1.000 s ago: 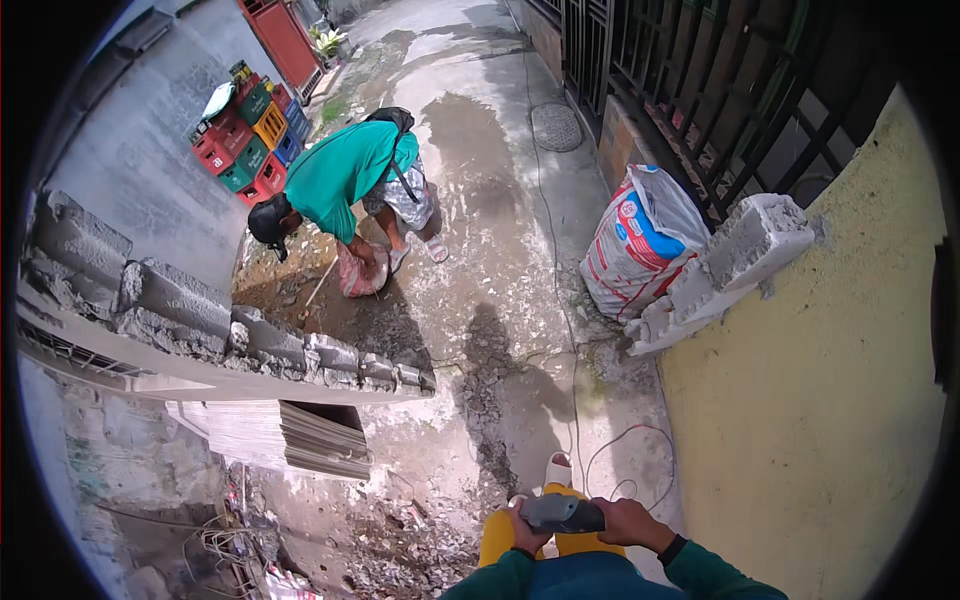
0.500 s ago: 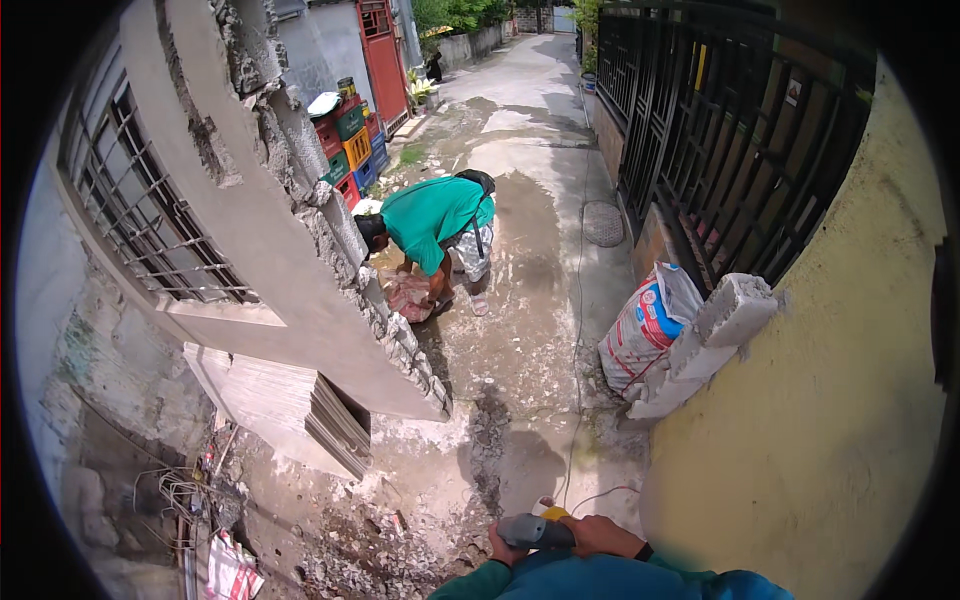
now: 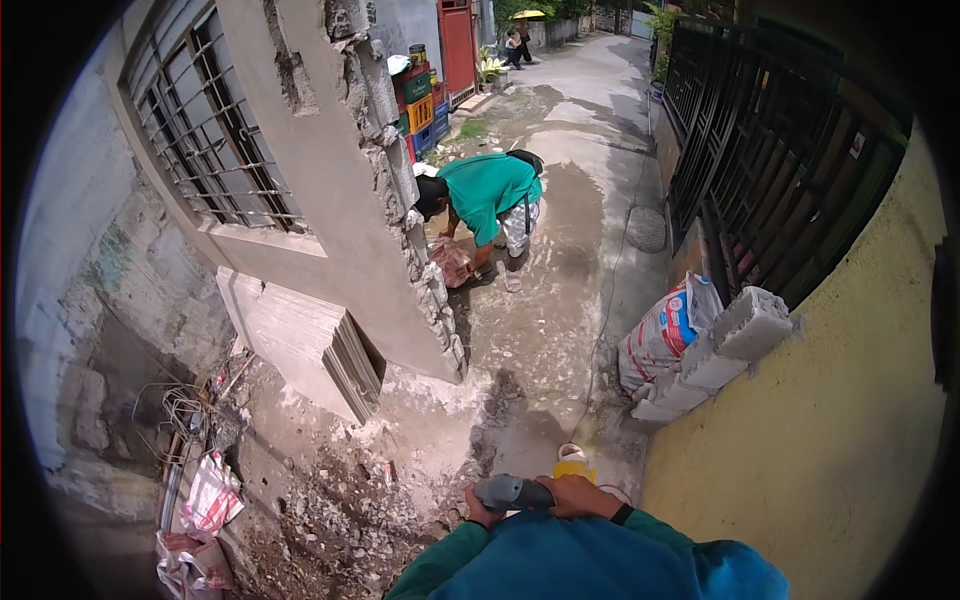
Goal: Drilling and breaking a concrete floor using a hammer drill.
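A grey power tool (image 3: 512,492) with a rounded body lies across the front of me at the lower edge; I cannot tell its exact kind. My left hand (image 3: 481,506) is closed round its left end. On its right end, my right hand (image 3: 585,498) grips with bent fingers, a dark band at the wrist. Just beyond the right hand shows a yellow thing (image 3: 574,471) with a white, rounded tip, partly hidden. A thin cord (image 3: 607,330) runs along the ground up the lane.
A co-worker (image 3: 490,195) in a green shirt bends over a reddish sack (image 3: 452,262) beside the broken wall edge (image 3: 395,190). Stacked boards (image 3: 300,335) lean left. Rubble (image 3: 330,515) covers the ground. A filled sack (image 3: 660,335) and concrete blocks (image 3: 745,325) stand right.
My view has shifted left and down, so the scene sits further right. Both hands stay on the power tool. The co-worker stays bent over the sack; more of the yellow thing shows.
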A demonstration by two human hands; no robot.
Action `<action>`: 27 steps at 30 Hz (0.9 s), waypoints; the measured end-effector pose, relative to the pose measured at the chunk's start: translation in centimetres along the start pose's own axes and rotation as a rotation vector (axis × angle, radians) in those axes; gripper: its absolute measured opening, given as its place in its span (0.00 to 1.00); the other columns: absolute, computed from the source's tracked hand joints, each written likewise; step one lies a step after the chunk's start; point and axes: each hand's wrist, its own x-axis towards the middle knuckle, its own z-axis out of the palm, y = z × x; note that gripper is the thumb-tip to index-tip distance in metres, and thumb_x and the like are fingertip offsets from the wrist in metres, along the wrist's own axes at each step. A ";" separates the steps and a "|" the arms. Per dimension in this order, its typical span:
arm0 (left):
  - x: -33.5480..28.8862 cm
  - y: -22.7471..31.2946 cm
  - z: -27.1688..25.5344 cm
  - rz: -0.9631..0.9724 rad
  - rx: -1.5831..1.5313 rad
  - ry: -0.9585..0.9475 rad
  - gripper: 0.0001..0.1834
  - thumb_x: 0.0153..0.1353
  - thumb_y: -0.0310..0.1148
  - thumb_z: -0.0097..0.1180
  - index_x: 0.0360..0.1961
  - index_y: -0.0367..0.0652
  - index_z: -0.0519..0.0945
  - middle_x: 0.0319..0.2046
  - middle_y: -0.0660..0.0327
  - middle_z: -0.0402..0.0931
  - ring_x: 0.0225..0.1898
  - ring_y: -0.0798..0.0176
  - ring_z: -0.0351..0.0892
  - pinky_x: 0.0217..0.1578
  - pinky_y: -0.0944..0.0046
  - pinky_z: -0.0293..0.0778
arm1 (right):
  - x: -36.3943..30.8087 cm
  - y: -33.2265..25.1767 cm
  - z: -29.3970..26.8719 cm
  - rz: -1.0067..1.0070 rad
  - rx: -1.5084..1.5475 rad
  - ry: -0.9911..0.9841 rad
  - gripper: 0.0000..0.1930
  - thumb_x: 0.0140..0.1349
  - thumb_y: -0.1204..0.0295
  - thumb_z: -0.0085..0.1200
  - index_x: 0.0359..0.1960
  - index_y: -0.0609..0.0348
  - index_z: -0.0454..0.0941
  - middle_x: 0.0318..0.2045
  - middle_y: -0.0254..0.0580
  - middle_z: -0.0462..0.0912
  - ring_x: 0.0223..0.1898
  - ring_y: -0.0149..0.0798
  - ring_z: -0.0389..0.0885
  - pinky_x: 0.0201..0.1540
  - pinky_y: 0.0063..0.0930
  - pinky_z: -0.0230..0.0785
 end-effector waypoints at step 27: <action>2.2 -17.7 11.2 0.337 -0.282 0.332 0.39 0.57 0.66 0.38 0.59 0.50 0.73 0.58 0.56 0.72 0.58 0.47 0.69 0.60 0.41 0.63 | 1.5 19.7 -11.8 -0.385 0.023 -0.366 0.36 0.42 0.70 0.62 0.58 0.58 0.68 0.42 0.59 0.80 0.45 0.58 0.79 0.48 0.46 0.72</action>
